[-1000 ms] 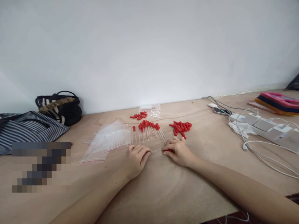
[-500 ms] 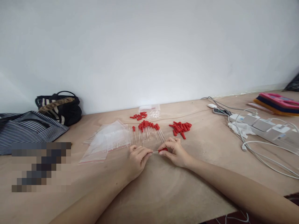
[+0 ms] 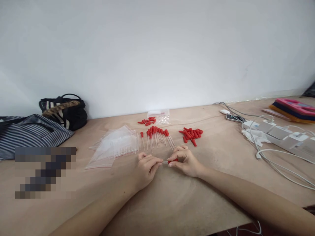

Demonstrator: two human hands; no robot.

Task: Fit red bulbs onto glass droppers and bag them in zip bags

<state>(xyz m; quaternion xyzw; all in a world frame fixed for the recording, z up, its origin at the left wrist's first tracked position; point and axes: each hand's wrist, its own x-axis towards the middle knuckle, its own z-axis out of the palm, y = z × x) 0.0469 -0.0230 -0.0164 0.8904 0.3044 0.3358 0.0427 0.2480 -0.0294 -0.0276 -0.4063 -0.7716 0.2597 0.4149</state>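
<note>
Between the fingers of my left hand [image 3: 149, 167] a thin clear dropper tube [image 3: 165, 162] is pinched, its far end hidden by the hand. My right hand [image 3: 185, 162] grips a red rubber bulb [image 3: 173, 160] that meets the tube's right end; how far the tube sits inside it I cannot tell. Just beyond the hands lie several droppers with red bulbs [image 3: 157, 131], fanned out side by side. Loose bare tubes [image 3: 126, 147] rest to their left on clear plastic bags [image 3: 104, 154]. A heap of loose red bulbs [image 3: 192, 135] is to the right.
Farther back are more red bulbs [image 3: 147, 121] and a clear bag [image 3: 162, 117] with tubes. On the left stand a striped bag [image 3: 46, 132] and a black bag [image 3: 77, 114]. At right are a power strip with white chargers [image 3: 280, 132], cables, a crumpled tissue [image 3: 254, 137] and stacked coloured trays [image 3: 292, 109].
Both hands stay together, holding the tube and bulb, with only a slight shift of the fingers. The whole view has moved a little; the things on the table lie as before.
</note>
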